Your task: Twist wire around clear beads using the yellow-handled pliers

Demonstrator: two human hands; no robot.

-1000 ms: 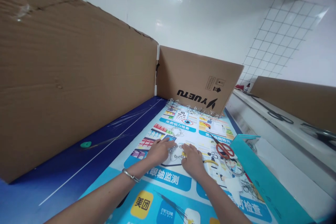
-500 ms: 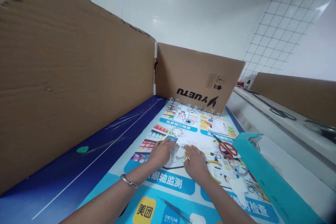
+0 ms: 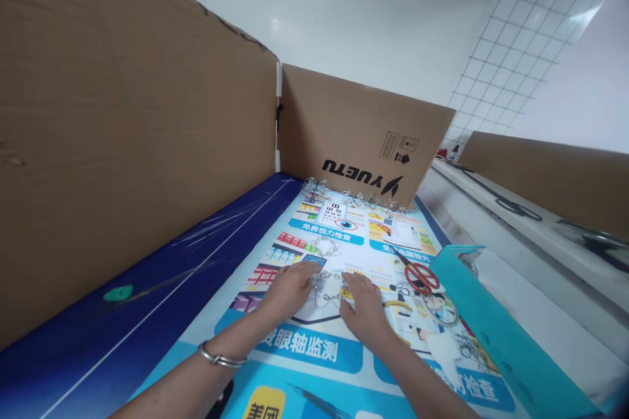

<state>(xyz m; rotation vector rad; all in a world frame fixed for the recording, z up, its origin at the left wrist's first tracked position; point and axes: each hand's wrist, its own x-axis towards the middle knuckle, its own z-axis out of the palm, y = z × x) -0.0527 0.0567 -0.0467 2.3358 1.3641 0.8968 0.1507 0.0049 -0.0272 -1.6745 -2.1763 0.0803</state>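
A small loop of wire and clear beads [image 3: 328, 297] lies on the printed sheet [image 3: 196, 361] between my two hands. My left hand [image 3: 289, 288], with a silver bracelet on the wrist, touches the loop's left side with its fingertips; whether they pinch it is too small to tell. At the loop's right edge rests my right hand [image 3: 362, 304], its fingers bent and close together, their grip unclear. Just beyond the hands is another beaded ring [image 3: 325, 247]. Yellow-handled pliers [image 3: 397, 306] lie beside my right hand, partly hidden by it.
Red-handled scissors [image 3: 421, 277] and a wire coil [image 3: 441, 309] lie to the right, near a teal box [image 3: 511, 334]. Beaded pieces [image 3: 366, 200] line the far cardboard panel [image 3: 363, 131]. A tall cardboard wall [image 3: 137, 111] stands left, near a green object [image 3: 118, 293].
The camera view has shifted slightly. My hands have moved a little apart around the beaded loop, showing more of it between them.
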